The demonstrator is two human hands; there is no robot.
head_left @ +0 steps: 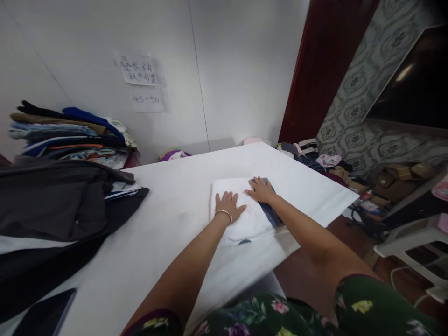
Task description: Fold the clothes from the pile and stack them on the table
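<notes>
A folded white garment (250,217) with a dark blue section along its right side lies on the white table (168,261) close to the front edge. My left hand (229,206) rests flat on its left part, fingers spread, a bracelet at the wrist. Pressed on the upper right, where white meets blue, is my right hand (262,190), also with fingers apart. Neither hand grips the cloth. A small dark patch shows at the garment's lower edge.
Dark garments (52,200) lie loose on the table's left side, with a stack of folded clothes (73,135) behind them. A dark flat object (45,312) sits at the lower left. Beyond the table's right are a clothes pile (311,158), cardboard boxes (395,184) and a white stool (416,247).
</notes>
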